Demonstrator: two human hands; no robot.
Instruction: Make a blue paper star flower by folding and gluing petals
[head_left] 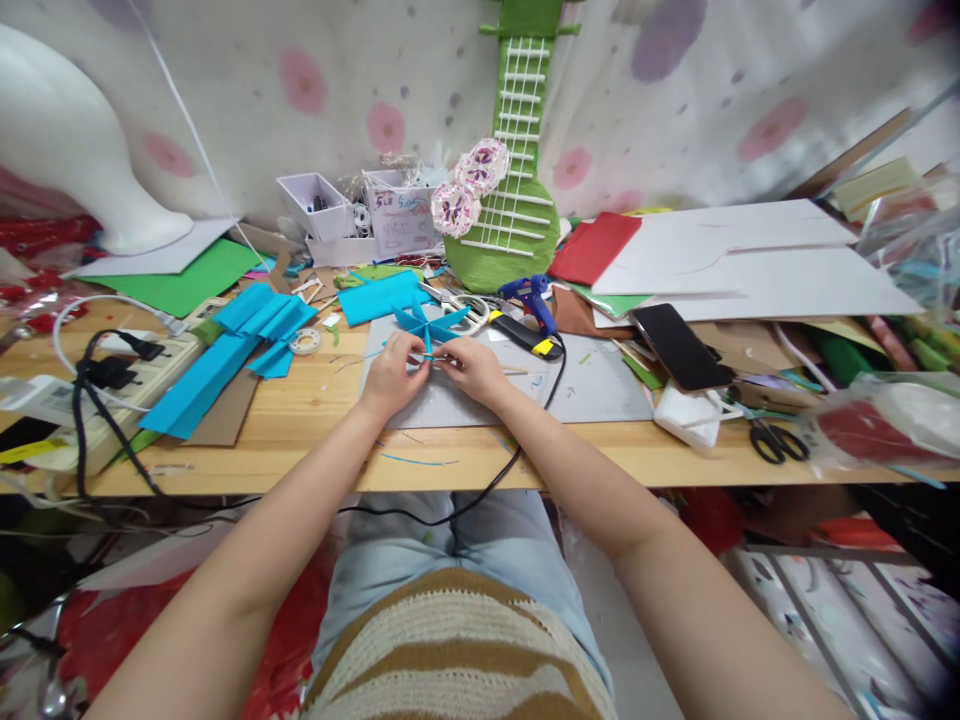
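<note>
Between my hands is a blue paper flower (426, 326) with narrow, pointed petals spread outward. My left hand (395, 372) pinches its lower part from the left, and my right hand (471, 366) pinches it from the right, fingertips almost meeting. Both hands are over a grey board (600, 385). Just behind the flower lie scissors with pale handles (472, 312). A black and yellow utility knife (525, 335) and a blue glue gun (531, 298) rest to the right of them. Blue crepe paper (382, 296) lies behind on the left.
Folded blue paper strips (217, 365) lie beside a power strip (131, 385) at left. The glue gun's black cord (517, 455) loops over the table's front edge. A green guitar-shaped craft (502, 240) stands behind. At right are a phone (679, 345), black scissors (778, 440) and white sheets (750, 270).
</note>
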